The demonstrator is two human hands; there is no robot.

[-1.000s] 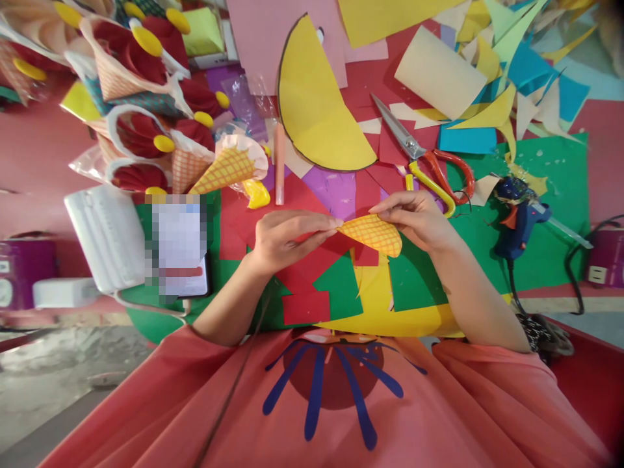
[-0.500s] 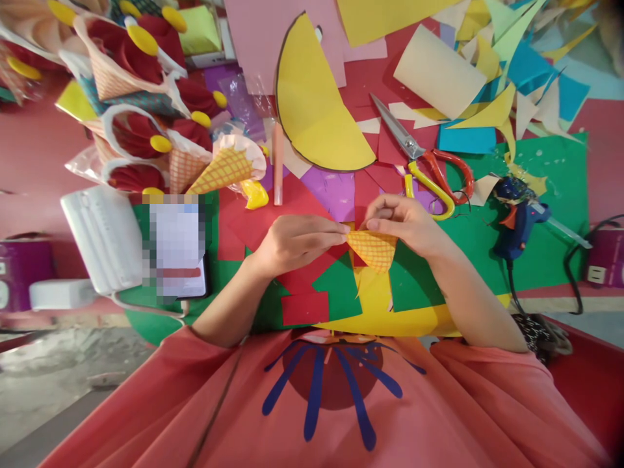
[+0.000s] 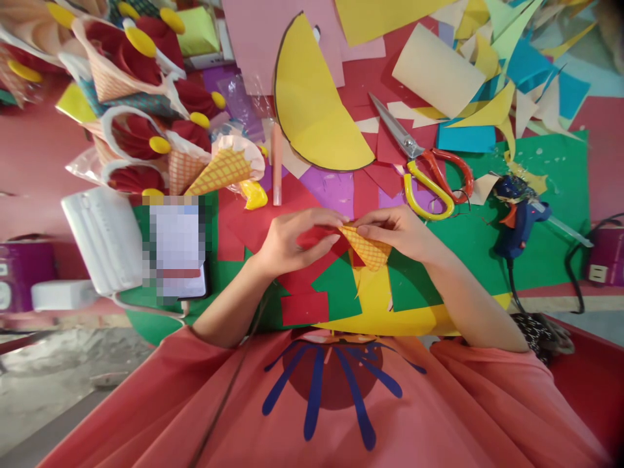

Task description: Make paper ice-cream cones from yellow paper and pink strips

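Observation:
A yellow paper cone [image 3: 371, 249] with an orange waffle pattern is in front of me, its narrow tip toward the left. Thumb and fingers of my right hand [image 3: 402, 231] pinch its upper side. At the tip, my left hand [image 3: 290, 239] has its thumb spread away from the fingers; the fingertips lie close to the cone, and whether they touch it I cannot tell. Beyond my right hand lie scissors [image 3: 408, 146] with one red and one yellow handle. A finished-looking waffle cone [image 3: 221, 169] with a pale ruffled top lies to the left.
A glue gun [image 3: 520, 224] rests on green paper at the right. To the left are a phone [image 3: 182, 286] with a cable and a white box-shaped device [image 3: 100, 240]. A yellow half-disc [image 3: 316, 104], a cream paper roll [image 3: 439, 70] and coloured scraps cover the far side.
The cone has been turned, its wide end swinging down toward me and then slightly left. My left thumb has moved away from the fingers, while my right hand keeps its pinch.

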